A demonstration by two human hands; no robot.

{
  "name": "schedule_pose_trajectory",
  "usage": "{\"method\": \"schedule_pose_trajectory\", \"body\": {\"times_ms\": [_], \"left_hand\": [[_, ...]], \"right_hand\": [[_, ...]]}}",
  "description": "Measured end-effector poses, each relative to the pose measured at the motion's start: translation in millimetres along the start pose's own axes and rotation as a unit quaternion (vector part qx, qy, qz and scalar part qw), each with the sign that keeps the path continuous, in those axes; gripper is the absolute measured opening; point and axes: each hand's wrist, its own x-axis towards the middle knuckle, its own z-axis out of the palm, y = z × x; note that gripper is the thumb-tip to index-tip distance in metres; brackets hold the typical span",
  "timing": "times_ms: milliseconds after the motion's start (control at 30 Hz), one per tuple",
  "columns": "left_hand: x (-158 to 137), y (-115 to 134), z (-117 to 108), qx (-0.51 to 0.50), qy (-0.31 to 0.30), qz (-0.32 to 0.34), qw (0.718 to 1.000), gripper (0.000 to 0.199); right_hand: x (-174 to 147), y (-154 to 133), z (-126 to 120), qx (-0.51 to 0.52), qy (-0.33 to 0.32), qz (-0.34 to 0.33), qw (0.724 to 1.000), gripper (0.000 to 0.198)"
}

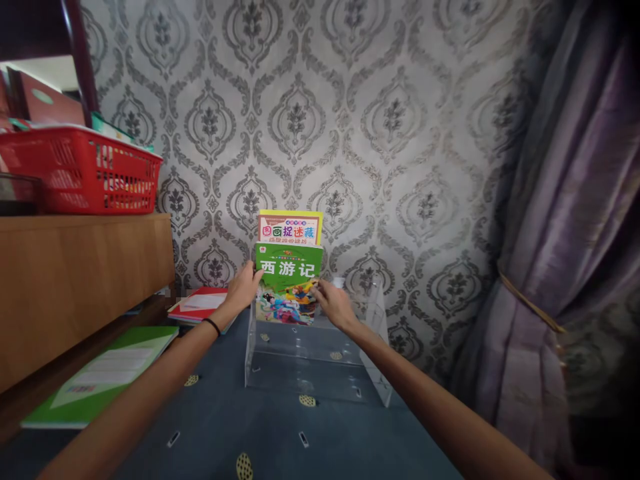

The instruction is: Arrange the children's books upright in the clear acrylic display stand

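One clear rack [315, 343]. Green book [289, 290] upright at rack's 11 o'clock; whether seated, cannot tell. Judged light, flexible, slightly slippery; best held by both side edges. Left hand [244, 285]: fingers clamped on book's 9 o'clock edge. Right hand [334, 303]: fingers pinching 3 o'clock edge.

2 hands [243, 285] at opposite edges of 1 green book [286, 288] by a clear stand [310, 352]
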Motion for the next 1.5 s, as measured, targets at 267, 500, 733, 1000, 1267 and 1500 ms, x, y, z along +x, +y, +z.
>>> {"method": "schedule_pose_trajectory", "body": {"times_ms": [267, 500, 733, 1000, 1267, 1500], "left_hand": [[2.7, 2.9, -2.0, -0.014, 0.001, -0.023, 1.0, 0.018], [-0.8, 0.8, -7.1, -0.028, 0.001, -0.004, 1.0, 0.017], [-10.7, 1.1, -14.2, -0.121, 0.021, 0.026, 0.992, 0.029], [-11.9, 14.2, -19.1, -0.185, 0.1, 0.064, 0.976, 0.059], [-4.0, 18.4, -19.5, -0.201, 0.09, 0.048, 0.974, 0.058], [-5.6, 25.5, -22.4, -0.151, 0.117, 0.043, 0.981, 0.056]], "right_hand": [[4.5, 0.3, 1.9, 0.041, 0.002, 0.002, 0.999, 0.031], [-0.2, 0.4, 3.7, 0.049, 0.022, 0.001, 0.999, 0.027], [-2.3, -16.4, -3.6, 0.107, 0.179, -0.07, 0.975, 0.04], [-8.7, -29.0, -8.7, 0.213, 0.227, -0.108, 0.944, 0.05], [-11.1, -29.2, -5.7, 0.234, 0.221, -0.091, 0.942, 0.055], [-6.4, -26.1, 0.3, 0.255, 0.238, -0.055, 0.936, 0.032]]}}
